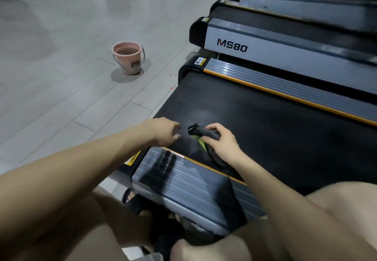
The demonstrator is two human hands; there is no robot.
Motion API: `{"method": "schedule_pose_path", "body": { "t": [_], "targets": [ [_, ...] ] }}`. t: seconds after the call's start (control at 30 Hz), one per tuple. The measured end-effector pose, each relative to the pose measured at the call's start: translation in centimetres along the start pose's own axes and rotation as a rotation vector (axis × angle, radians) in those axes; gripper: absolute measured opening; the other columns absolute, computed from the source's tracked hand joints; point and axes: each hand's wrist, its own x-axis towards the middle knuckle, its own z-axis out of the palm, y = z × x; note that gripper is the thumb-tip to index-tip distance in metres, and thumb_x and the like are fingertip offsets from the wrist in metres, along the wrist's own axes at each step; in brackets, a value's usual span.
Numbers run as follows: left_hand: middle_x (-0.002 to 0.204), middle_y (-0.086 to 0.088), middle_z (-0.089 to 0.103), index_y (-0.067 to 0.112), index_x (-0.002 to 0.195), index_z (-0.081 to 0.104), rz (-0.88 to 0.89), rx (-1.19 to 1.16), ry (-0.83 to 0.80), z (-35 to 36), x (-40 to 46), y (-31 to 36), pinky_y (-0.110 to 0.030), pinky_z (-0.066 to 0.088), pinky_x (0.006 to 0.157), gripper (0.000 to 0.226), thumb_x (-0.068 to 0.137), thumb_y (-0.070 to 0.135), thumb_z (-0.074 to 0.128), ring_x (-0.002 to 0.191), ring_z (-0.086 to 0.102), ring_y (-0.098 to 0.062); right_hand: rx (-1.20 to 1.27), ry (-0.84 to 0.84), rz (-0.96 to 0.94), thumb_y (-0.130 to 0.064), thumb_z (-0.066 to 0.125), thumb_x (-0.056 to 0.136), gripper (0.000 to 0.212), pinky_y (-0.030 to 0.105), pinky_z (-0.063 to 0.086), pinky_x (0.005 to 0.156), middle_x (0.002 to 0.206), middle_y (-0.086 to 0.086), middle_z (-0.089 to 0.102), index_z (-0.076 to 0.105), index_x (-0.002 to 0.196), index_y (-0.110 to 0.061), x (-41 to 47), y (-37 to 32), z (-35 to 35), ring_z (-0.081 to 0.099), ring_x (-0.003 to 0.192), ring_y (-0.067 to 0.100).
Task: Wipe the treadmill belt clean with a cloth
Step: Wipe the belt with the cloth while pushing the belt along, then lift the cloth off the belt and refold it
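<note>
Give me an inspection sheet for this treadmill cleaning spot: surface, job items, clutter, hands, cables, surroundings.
Surface: black treadmill belt, bare apart from the cloth; a faint dull patch shows just beyond the hands.
Job's things: dark cloth with a green patch, bunched on the belt near its end.
Clutter: small red specks on the floor tiles beside the treadmill.
Hands: right hand grips the cloth; left hand beside it, holding nothing.
Cables: nothing seen.
Surroundings: pink bucket holding water stands on the tiles; further treadmills in a row, the nearest marked MS80.
</note>
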Motion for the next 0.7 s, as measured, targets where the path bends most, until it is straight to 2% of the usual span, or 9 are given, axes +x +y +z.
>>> {"method": "schedule_pose_path", "body": {
  "t": [0.07,0.13,0.23,0.3,0.37,0.47,0.53,0.6,0.7],
  "targets": [
    [0.129,-0.005,0.066,0.023,0.128,0.060,-0.013,-0.088,-0.065,-0.7,-1.3,0.1,-0.040,0.049,0.100,0.041,0.100,0.050,0.048,0.117,0.060,-0.027,0.215,0.049,0.016,-0.020,0.079,0.083,0.027,0.008,0.045,0.069,0.096,-0.008,0.073,0.065,0.104,-0.028,-2.1,-1.8,-0.1,0.065,0.083,-0.002],
    [0.124,-0.004,0.069,0.019,0.122,0.066,-0.029,-0.255,-0.068,-1.1,-2.8,0.5,-0.041,0.049,0.100,0.042,0.098,0.051,0.053,0.112,0.063,-0.025,0.327,0.074,0.015,-0.018,0.079,0.084,0.025,0.011,0.049,0.070,0.097,-0.004,0.074,0.065,0.104,-0.026,-3.4,-3.8,0.1,0.068,0.086,0.003],
    [0.115,-0.003,0.071,0.013,0.120,0.069,-0.069,-0.669,0.102,-1.1,-4.7,2.5,-0.039,0.052,0.097,0.041,0.095,0.046,0.064,0.105,0.067,-0.024,0.524,0.157,0.026,-0.017,0.079,0.084,0.024,0.020,0.054,0.079,0.101,0.002,0.074,0.066,0.104,-0.024,-4.4,-6.6,0.5,0.070,0.094,0.013],
    [0.100,-0.001,0.073,0.014,0.113,0.070,-0.067,-1.004,0.212,-0.7,-6.0,4.1,-0.037,0.055,0.085,0.036,0.092,0.043,0.070,0.089,0.069,-0.020,0.653,0.173,0.048,-0.016,0.078,0.085,0.027,0.029,0.056,0.086,0.104,0.004,0.075,0.065,0.107,-0.022,-4.8,-7.7,0.8,0.071,0.099,0.017],
    [0.091,-0.002,0.073,0.019,0.108,0.071,-0.008,-1.154,0.239,-0.6,-6.8,5.3,-0.035,0.050,0.074,0.031,0.089,0.044,0.073,0.080,0.064,-0.015,0.733,0.219,0.074,-0.015,0.078,0.085,0.029,0.034,0.058,0.088,0.106,0.004,0.075,0.064,0.110,-0.020,-5.3,-8.1,0.5,0.072,0.101,0.020],
    [0.104,0.003,0.075,0.026,0.110,0.071,0.072,-1.180,0.195,-0.1,-7.4,6.7,-0.031,0.052,0.083,0.045,0.074,0.051,0.084,0.094,0.068,-0.007,0.913,0.332,0.169,-0.010,0.074,0.089,0.032,0.039,0.060,0.086,0.111,0.011,0.073,0.061,0.118,-0.013,-6.1,-8.4,-0.1,0.072,0.101,0.025],
    [0.103,0.009,0.075,0.031,0.109,0.070,0.072,-1.107,0.220,0.6,-7.3,7.5,-0.035,0.055,0.094,0.059,0.059,0.056,0.089,0.097,0.070,-0.005,1.077,0.406,0.250,-0.007,0.071,0.091,0.039,0.043,0.060,0.088,0.117,0.016,0.070,0.056,0.127,-0.010,-6.3,-8.1,-0.6,0.071,0.103,0.029],
    [0.096,0.011,0.076,0.031,0.103,0.070,0.054,-1.033,0.268,1.3,-7.3,8.2,-0.035,0.057,0.091,0.051,0.058,0.048,0.090,0.091,0.071,-0.004,1.227,0.432,0.305,-0.006,0.068,0.092,0.039,0.052,0.057,0.092,0.120,0.020,0.069,0.055,0.129,-0.010,-6.6,-7.7,-0.9,0.071,0.104,0.033],
    [0.089,0.008,0.074,0.027,0.093,0.069,0.021,-0.949,0.353,1.7,-7.5,8.7,-0.033,0.056,0.085,0.033,0.069,0.034,0.089,0.084,0.069,-0.007,1.334,0.385,0.359,-0.007,0.064,0.095,0.026,0.063,0.052,0.093,0.119,0.021,0.068,0.057,0.118,-0.017,-7.4,-7.1,-1.3,0.069,0.106,0.037]
  ]
}}
